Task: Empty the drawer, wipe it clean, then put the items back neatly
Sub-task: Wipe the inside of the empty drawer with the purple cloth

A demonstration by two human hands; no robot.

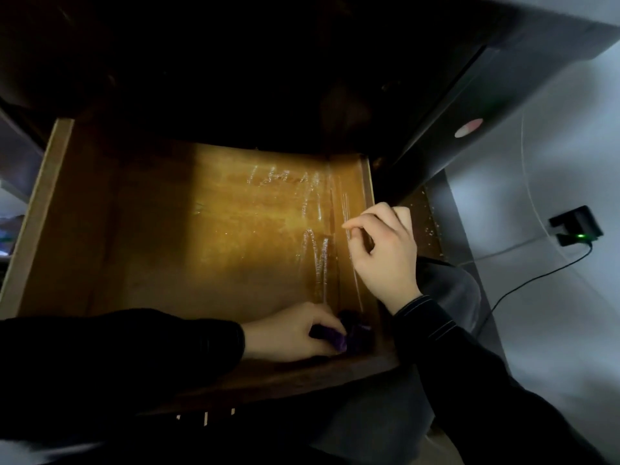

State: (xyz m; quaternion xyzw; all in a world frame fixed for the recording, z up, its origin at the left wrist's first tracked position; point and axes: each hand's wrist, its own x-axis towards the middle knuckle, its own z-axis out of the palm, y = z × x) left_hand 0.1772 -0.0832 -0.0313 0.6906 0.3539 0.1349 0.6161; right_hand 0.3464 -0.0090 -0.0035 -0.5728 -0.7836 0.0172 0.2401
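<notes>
black sleeves, white-stitched cuff

A wooden drawer stands pulled open across the middle of the frame, its amber bottom lit at the centre and dark toward the left. Wet streaks shine on the bottom near the right wall. At the lower centre, the left hand grips a crumpled purple cloth in the near right corner. The right hand, in a dark sleeve, lies over the right wall with its fingers bent; whether they clasp the wall cannot be told. At the right edge sits a black plug block with a green light, and a dark cable trails down from it.
</notes>
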